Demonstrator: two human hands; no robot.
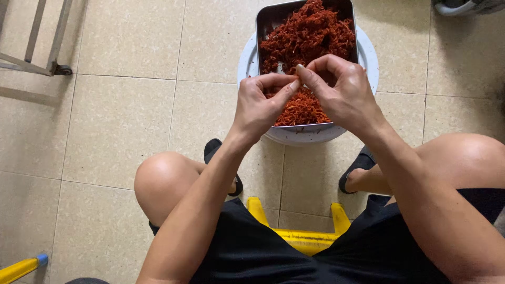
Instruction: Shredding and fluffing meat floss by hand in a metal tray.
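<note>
Red-orange shreds fill the metal tray (it sits on a white round tub on the tiled floor). Over the tray's near end, your left hand and right hand meet fingertip to fingertip, pinching a bit of shred.

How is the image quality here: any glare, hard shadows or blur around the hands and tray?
Head view: soft, even daylight; faint shadows on the floor at upper left; the tray rim shows mild sheen, no strong glare; left hand and right hand are sharp, without motion blur.
</note>
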